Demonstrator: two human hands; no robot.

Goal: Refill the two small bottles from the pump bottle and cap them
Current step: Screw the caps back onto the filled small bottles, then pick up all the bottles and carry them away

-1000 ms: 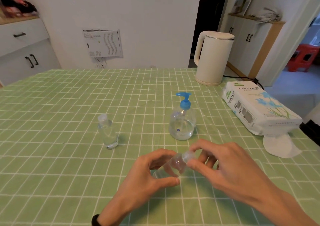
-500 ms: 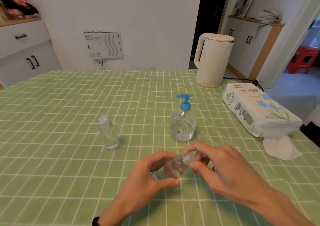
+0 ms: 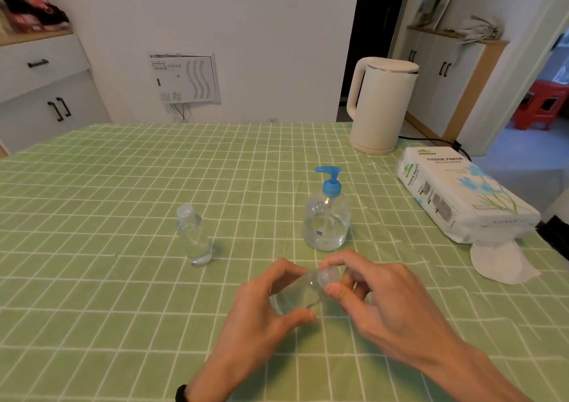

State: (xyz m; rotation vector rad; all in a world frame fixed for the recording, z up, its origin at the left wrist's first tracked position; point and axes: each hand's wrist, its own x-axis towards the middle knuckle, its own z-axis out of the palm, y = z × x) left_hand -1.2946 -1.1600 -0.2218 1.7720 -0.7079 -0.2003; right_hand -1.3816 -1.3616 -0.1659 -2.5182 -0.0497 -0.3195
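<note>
My left hand (image 3: 261, 312) grips a small clear bottle (image 3: 297, 294), tilted with its neck toward the right, low over the green checked tablecloth. My right hand (image 3: 378, 297) pinches the bottle's clear cap (image 3: 328, 276) between thumb and fingers at the neck. A second small clear bottle (image 3: 193, 238) stands upright with its cap on, to the left. The pump bottle (image 3: 326, 214), clear with a blue pump head, stands just behind my hands and holds some clear liquid.
A cream electric kettle (image 3: 380, 104) stands at the back right with its cord trailing off the table. A tissue paper pack (image 3: 462, 198) lies at the right edge, one white sheet (image 3: 502, 261) sticking out. White cabinets stand beyond the table on both sides.
My right-hand fingers have shifted round the cap at the bottle's neck. The bottle stays in my left hand; the other bottle and the pump bottle have not moved.
</note>
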